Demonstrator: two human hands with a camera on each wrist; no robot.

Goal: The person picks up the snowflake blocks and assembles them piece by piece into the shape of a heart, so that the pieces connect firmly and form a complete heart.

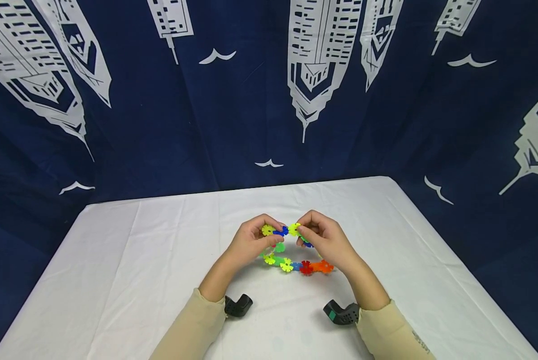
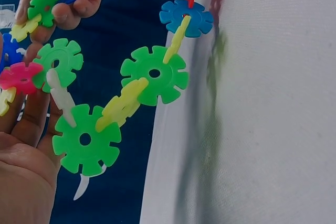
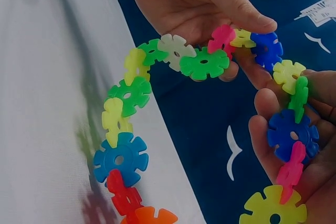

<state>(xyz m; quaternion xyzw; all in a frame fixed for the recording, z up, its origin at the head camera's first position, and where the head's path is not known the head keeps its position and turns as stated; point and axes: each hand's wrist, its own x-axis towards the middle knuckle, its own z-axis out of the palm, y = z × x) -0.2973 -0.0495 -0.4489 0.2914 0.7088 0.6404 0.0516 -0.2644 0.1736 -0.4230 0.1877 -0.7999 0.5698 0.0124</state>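
A ring-shaped chain of notched, flower-shaped plastic discs hangs between both hands, its lower side in the head view running through a red disc (image 1: pixel 306 268). My left hand (image 1: pixel 250 239) pinches a blue disc (image 3: pixel 268 51) between thumb and fingers. With thumb and fingertips, my right hand (image 1: pixel 326 240) grips a yellow disc (image 3: pixel 287 77) right beside that blue one; the two overlap at their edges in the right wrist view. A green disc (image 3: pixel 299 98) and a darker blue disc (image 3: pixel 286 140) follow along the right palm. Large green discs (image 2: pixel 100 153) dangle near the left palm.
A white cloth covers the table (image 1: pixel 161 260) beneath the hands. Behind it hangs a dark blue curtain (image 1: pixel 233 125) printed with white buildings and birds. Black wrist devices sit at the left cuff (image 1: pixel 238 306) and right cuff (image 1: pixel 341 313).
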